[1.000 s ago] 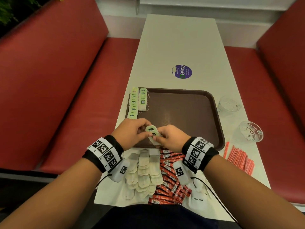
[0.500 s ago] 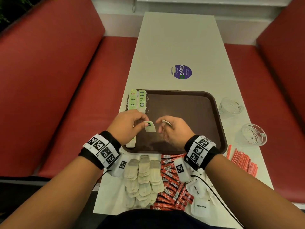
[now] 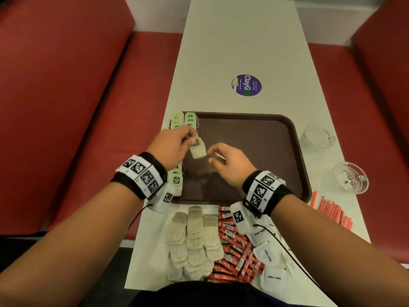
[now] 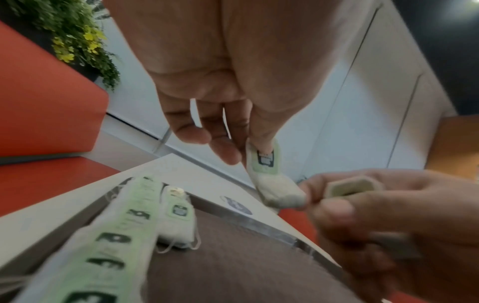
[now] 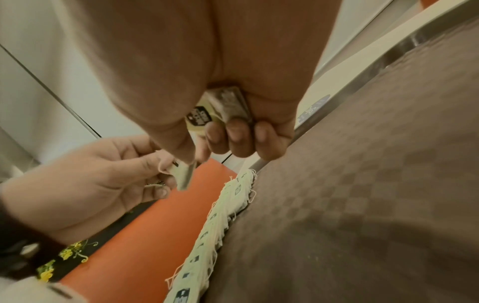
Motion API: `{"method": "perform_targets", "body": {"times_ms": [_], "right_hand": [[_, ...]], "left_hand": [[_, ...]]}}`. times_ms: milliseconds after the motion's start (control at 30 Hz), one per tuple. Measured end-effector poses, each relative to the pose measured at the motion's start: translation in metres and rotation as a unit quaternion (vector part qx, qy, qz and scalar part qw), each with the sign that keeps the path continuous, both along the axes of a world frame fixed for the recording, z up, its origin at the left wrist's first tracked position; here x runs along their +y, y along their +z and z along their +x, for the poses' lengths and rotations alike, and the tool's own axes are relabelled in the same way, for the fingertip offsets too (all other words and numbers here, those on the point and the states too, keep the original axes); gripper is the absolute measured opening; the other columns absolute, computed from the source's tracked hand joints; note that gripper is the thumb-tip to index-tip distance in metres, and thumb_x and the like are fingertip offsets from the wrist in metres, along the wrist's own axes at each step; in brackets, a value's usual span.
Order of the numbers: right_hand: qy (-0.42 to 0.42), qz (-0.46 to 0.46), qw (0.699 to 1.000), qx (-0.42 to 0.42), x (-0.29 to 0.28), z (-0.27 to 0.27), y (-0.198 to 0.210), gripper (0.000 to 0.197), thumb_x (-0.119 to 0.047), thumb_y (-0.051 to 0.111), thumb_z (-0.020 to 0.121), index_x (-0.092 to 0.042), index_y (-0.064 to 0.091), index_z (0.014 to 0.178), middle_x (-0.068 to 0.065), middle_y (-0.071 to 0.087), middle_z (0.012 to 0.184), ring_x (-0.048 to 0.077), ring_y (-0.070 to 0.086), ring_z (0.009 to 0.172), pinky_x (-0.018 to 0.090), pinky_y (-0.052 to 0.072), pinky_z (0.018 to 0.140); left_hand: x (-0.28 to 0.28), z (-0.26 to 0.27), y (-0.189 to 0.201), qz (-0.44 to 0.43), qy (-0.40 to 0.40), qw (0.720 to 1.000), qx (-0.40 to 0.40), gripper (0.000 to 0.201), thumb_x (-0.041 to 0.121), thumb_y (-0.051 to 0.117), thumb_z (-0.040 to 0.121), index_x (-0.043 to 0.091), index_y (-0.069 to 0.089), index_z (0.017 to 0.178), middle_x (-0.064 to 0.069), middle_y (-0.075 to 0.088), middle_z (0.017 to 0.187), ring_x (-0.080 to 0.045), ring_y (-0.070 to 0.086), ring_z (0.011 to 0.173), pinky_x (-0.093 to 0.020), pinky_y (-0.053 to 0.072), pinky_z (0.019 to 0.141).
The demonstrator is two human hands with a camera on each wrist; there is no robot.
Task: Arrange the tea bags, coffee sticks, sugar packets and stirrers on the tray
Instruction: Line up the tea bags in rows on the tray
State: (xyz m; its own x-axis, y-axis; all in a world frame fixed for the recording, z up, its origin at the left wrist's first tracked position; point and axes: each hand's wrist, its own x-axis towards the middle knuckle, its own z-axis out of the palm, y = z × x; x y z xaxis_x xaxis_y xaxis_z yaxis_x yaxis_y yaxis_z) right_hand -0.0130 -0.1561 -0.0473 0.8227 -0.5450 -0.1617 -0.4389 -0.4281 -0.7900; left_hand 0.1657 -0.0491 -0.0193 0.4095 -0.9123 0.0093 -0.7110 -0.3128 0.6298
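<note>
My left hand (image 3: pixel 190 140) pinches one green-tagged tea bag (image 3: pixel 198 149) by its tag, above the left part of the brown tray (image 3: pixel 254 149). Just to its right, my right hand (image 3: pixel 213 155) curls round a small stack of tea bags (image 3: pixel 219 155); the right wrist view shows that stack (image 5: pixel 220 110) against the palm. Two rows of tea bags (image 3: pixel 184 120) lie along the tray's left edge, also seen from the left wrist (image 4: pixel 122 225). On the table in front of the tray lie more tea bags (image 3: pixel 194 240), red coffee sticks (image 3: pixel 234 251) and white sugar packets (image 3: pixel 270 258). Red stirrers (image 3: pixel 329 212) lie at the right.
Two empty glass cups (image 3: pixel 316 136) (image 3: pixel 349 177) stand on the table to the right of the tray. A round purple sticker (image 3: pixel 246 85) is on the white table beyond it. Red bench seats run along both sides.
Both hands moved forward from the tray's near edge to over the tray. The left hand drew one tea bag away from the right hand's stack, and the hands came apart.
</note>
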Motion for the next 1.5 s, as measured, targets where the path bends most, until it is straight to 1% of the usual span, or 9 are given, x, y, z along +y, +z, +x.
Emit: {"method": "perform_targets", "body": {"times_ms": [67, 200, 433, 700, 900, 1100, 1267, 1433, 1500], "right_hand": [[-0.016, 0.014, 1.0, 0.01, -0.002, -0.001, 0.0, 0.018, -0.021, 0.056, 0.097, -0.026, 0.051, 0.113, 0.003, 0.067, 0.104, 0.022, 0.066, 0.083, 0.037, 0.053, 0.076], [-0.03, 0.034, 0.999, 0.015, -0.006, -0.004, -0.001, 0.019, -0.009, 0.052, 0.093, -0.019, 0.04, 0.105, 0.005, 0.058, 0.082, 0.016, 0.051, 0.06, 0.033, 0.045, 0.058], [-0.006, 0.027, 0.999, 0.032, -0.007, -0.006, 0.001, 0.015, -0.012, 0.056, 0.091, -0.019, 0.046, 0.083, -0.002, 0.053, 0.073, 0.014, 0.047, 0.062, 0.031, 0.041, 0.061], [-0.016, 0.035, 0.999, 0.022, -0.01, -0.004, -0.001, 0.015, -0.013, 0.059, 0.09, -0.021, 0.05, 0.081, -0.002, 0.056, 0.073, 0.015, 0.05, 0.064, 0.037, 0.046, 0.064], [-0.007, 0.033, 0.999, 0.008, -0.011, -0.003, 0.004, 0.008, -0.023, 0.062, 0.095, -0.017, 0.058, 0.091, 0.002, 0.068, 0.082, 0.019, 0.063, 0.074, 0.037, 0.052, 0.072], [-0.017, 0.018, 1.0, 0.012, -0.013, -0.001, 0.002, 0.013, -0.03, 0.064, 0.095, -0.019, 0.063, 0.088, -0.002, 0.067, 0.075, 0.018, 0.064, 0.07, 0.039, 0.054, 0.07], [-0.032, 0.017, 0.999, -0.016, -0.014, 0.001, 0.003, 0.017, -0.031, 0.065, 0.095, -0.019, 0.063, 0.082, -0.001, 0.064, 0.072, 0.018, 0.06, 0.067, 0.037, 0.05, 0.066], [-0.021, 0.017, 1.0, -0.005, -0.009, 0.003, 0.002, 0.02, -0.03, 0.07, 0.092, -0.013, 0.066, 0.081, -0.004, 0.061, 0.066, 0.012, 0.054, 0.061, 0.034, 0.046, 0.061], [-0.019, 0.009, 1.0, 0.003, -0.008, 0.003, 0.0, 0.023, -0.031, 0.072, 0.09, -0.011, 0.066, 0.08, 0.002, 0.061, 0.066, 0.018, 0.053, 0.061, 0.036, 0.046, 0.061]], "left_hand": [[-0.012, 0.017, -0.011, 0.055, 0.019, 0.998, -0.002, 0.007, 0.023, 0.057, 0.099, 0.026, 0.062, 0.103, 0.009, 0.065, 0.087, -0.016, 0.061, 0.078, -0.03, 0.048, 0.072], [-0.034, 0.044, -0.035, 0.162, 0.009, 0.987, -0.016, 0.009, 0.026, 0.059, 0.098, 0.031, 0.062, 0.104, 0.003, 0.067, 0.098, -0.016, 0.062, 0.085, -0.029, 0.048, 0.075], [-0.063, 0.055, -0.048, 0.183, 0.016, 0.981, -0.057, 0.014, 0.027, 0.066, 0.093, 0.024, 0.068, 0.106, 0.003, 0.067, 0.106, -0.019, 0.061, 0.1, -0.037, 0.051, 0.091], [-0.076, 0.043, -0.048, 0.211, 0.071, 0.969, -0.107, 0.028, 0.047, 0.062, 0.09, 0.023, 0.055, 0.103, 0.001, 0.06, 0.093, -0.023, 0.057, 0.089, -0.033, 0.044, 0.072], [-0.085, 0.035, -0.053, 0.264, 0.049, 0.952, -0.146, 0.044, 0.047, 0.064, 0.084, 0.015, 0.054, 0.114, -0.009, 0.064, 0.109, -0.029, 0.06, 0.097, -0.033, 0.044, 0.07], [-0.075, 0.027, -0.025, 0.149, 0.039, 0.985, -0.081, 0.027, 0.054, 0.058, 0.09, 0.027, 0.058, 0.089, 0.006, 0.061, 0.082, -0.017, 0.06, 0.079, -0.029, 0.039, 0.062], [-0.043, 0.003, 0.007, 0.072, -0.112, 0.988, 0.073, 0.025, 0.054, 0.065, 0.088, 0.03, 0.07, 0.089, 0.009, 0.066, 0.08, 0.004, 0.053, 0.064, -0.015, 0.039, 0.062], [-0.029, -0.002, 0.004, 0.031, -0.14, 0.989, 0.04, 0.006, 0.034, 0.07, 0.09, 0.028, 0.07, 0.089, 0.012, 0.068, 0.081, -0.004, 0.06, 0.081, -0.029, 0.049, 0.079], [-0.028, -0.002, 0.004, 0.017, -0.136, 0.99, 0.034, 0.005, 0.03, 0.068, 0.091, 0.025, 0.069, 0.09, 0.011, 0.067, 0.083, -0.003, 0.059, 0.081, -0.026, 0.046, 0.076]]}}
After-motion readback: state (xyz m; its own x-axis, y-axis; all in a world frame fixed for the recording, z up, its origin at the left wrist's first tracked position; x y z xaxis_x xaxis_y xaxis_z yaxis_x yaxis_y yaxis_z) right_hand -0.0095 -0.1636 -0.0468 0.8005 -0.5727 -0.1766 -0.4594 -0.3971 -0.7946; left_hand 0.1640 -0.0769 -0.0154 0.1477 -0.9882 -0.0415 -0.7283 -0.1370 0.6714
